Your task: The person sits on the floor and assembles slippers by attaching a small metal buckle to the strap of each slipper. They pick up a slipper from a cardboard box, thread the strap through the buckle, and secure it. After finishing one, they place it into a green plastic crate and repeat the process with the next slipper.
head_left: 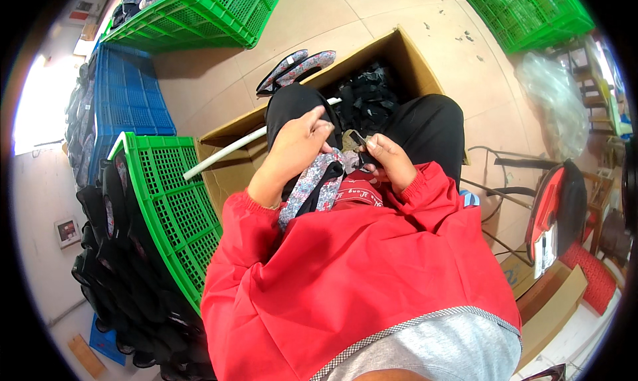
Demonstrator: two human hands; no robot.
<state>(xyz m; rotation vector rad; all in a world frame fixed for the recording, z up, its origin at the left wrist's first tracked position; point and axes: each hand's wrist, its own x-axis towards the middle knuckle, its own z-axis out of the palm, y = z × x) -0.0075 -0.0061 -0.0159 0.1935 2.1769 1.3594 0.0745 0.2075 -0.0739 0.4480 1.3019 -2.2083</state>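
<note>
A floral cloth shoe (311,187) with a dark inside lies in my lap, its far end under my fingers. My left hand (299,142) is closed over that end, the index finger pointing away; its gripping fingertips are partly hidden. Close by on the right, my right hand (392,159) pinches a small dark strip-like piece (357,138) between thumb and fingers. A bunched brownish-grey piece (350,156) sits between the hands; its kind is unclear. Below them a red printed cloth (359,190) covers my lap.
Between my knees stands a cardboard box (415,65) holding black scraps (369,92); a white rod (229,155) crosses it. A pair of floral shoes (296,69) lies beyond. Green crates (176,201) and a blue crate (129,92) stand left; a red-and-black chair (555,211) is right.
</note>
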